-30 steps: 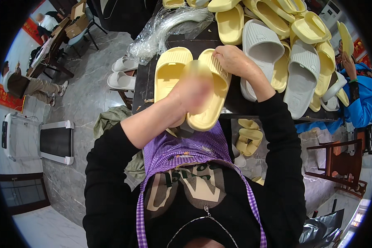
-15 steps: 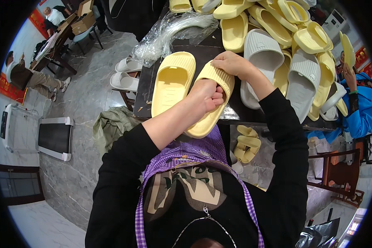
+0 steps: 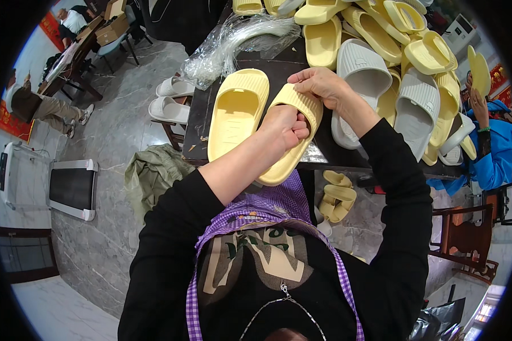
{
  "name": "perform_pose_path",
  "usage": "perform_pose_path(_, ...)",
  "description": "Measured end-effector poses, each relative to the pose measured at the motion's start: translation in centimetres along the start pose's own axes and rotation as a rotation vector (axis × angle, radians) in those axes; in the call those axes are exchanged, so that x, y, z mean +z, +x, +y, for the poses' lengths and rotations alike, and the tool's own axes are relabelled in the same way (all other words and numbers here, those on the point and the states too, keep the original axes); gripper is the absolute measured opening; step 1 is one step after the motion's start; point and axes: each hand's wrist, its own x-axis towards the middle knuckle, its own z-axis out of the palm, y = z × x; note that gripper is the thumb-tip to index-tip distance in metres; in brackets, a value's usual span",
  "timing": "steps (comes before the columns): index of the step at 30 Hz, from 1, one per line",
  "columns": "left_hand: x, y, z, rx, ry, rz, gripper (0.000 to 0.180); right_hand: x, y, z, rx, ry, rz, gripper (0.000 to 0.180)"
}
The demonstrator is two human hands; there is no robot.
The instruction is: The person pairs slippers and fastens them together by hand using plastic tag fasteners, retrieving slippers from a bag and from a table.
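Observation:
A yellow slipper [image 3: 281, 167] lies at the table's front edge, its toe pointing away from me. My left hand [image 3: 284, 128] reaches in under its ribbed strap with the fingers curled; the thumb and fingertips are hidden there. Over the top of the strap, my right hand [image 3: 327, 91] is bent with thumb and forefinger brought together; anything thin between them is too small to make out. Close on the left lies a matching yellow slipper [image 3: 233, 122], flat on the dark table [image 3: 199, 122], partly behind my left forearm.
Clear plastic wrap with a bundle of thin translucent strands [image 3: 233, 51] lies behind the slippers. Piled yellow slippers [image 3: 375, 37] and grey slippers [image 3: 418, 108] fill the right. White slippers [image 3: 170, 109] rest left, yellow ones [image 3: 337, 203] below. A person in blue [image 3: 498, 148] holds a slipper at right.
My right hand has lifted slightly off the strap, its thumb and forefinger stretching a little further left. The left hand stays under the strap, almost unmoved. The view has shifted slightly.

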Motion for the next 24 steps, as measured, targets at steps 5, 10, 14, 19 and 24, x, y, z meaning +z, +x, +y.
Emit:
perform_pose_path(5,0.0,0.0,0.1,-0.033,0.001,-0.063,0.019,-0.2,0.5,-0.2,0.057,0.070,-0.072,0.021)
perform_pose_path(10,-0.1,-0.4,0.2,-0.032,0.021,-0.132,0.017,-0.5,1.0,0.3,0.077,0.149,-0.064,0.020)
perform_pose_path(14,-0.7,-1.0,0.5,-0.071,0.031,-0.174,0.014,0.1,0.9,0.5,0.021,0.199,0.057,0.020)
perform_pose_path(19,-1.4,-3.1,0.6,-0.026,0.176,-0.196,0.011,-0.1,1.8,1.6,-0.122,0.158,0.213,0.020)
perform_pose_path(24,-3.0,-7.0,2.7,0.079,0.256,-0.241,0.012,0.1,2.2,1.7,-0.307,0.045,0.309,0.023)
